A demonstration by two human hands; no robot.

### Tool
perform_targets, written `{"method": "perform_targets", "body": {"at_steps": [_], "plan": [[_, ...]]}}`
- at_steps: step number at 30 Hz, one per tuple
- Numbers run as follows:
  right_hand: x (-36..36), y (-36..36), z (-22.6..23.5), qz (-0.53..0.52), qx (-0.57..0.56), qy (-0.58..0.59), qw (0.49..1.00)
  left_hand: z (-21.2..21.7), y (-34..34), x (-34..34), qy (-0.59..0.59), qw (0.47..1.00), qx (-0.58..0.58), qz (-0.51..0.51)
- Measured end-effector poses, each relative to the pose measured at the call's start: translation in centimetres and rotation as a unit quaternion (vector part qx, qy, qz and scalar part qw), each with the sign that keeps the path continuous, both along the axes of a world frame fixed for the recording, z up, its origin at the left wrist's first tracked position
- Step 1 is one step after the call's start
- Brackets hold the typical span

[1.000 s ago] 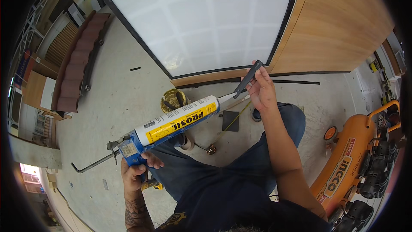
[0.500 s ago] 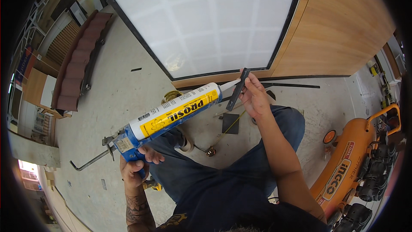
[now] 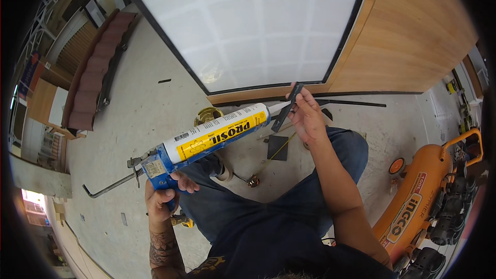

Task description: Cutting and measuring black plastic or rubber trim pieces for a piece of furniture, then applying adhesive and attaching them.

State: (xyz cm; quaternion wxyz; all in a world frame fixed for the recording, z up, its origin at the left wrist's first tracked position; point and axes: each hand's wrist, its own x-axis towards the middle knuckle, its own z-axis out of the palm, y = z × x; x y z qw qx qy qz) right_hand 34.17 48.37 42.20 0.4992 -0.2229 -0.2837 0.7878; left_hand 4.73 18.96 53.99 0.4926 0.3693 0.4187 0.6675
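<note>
My left hand (image 3: pixel 161 204) is wrapped round the handle of a blue caulking gun (image 3: pixel 157 171), with some fingers at its trigger. In the gun lies a white and yellow sealant cartridge (image 3: pixel 219 130), slanting up to the right. Its pale nozzle (image 3: pixel 279 107) reaches the short black strip (image 3: pixel 285 115); whether the tip touches the strip's face cannot be made out. My right hand (image 3: pixel 310 119) pinches that strip near its upper end between thumb and fingers, holding it tilted above the floor. White marks show on the strip's upper end.
Ahead stands a white panel (image 3: pixel 248 36) in a black and wooden frame. An orange air compressor (image 3: pixel 418 188) is at right. On the floor lie a black square piece (image 3: pixel 278 148), a tape measure (image 3: pixel 253 181), a long black strip (image 3: pixel 356 104) and a golden tape roll (image 3: pixel 205 115).
The caulking gun has shifted slightly right, and its nozzle sits closer against the strip. The rod's bent end stays at nearly the same place. My right hand has barely moved.
</note>
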Motion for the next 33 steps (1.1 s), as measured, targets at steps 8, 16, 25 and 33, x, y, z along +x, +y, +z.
{"method": "perform_targets", "body": {"at_steps": [8,16,25,33], "plan": [[2.3,1.8,-5.9,-0.021,0.002,0.045,0.999,4.8,-9.4,-3.7,-0.025,0.994,0.070,0.074],[5.1,7.3,-11.2,-0.018,-0.055,-0.074,0.996,9.9,-26.9,-8.7,0.245,0.916,0.077,0.306],[5.7,7.0,-13.6,-0.071,-0.035,-0.266,0.961,-12.3,-42.1,-9.1,0.423,0.617,-0.417,0.517],[3.3,2.1,-11.8,-0.186,0.005,-0.366,0.912,-39.7,-45.9,-0.4,0.430,0.482,-0.646,0.407]]}}
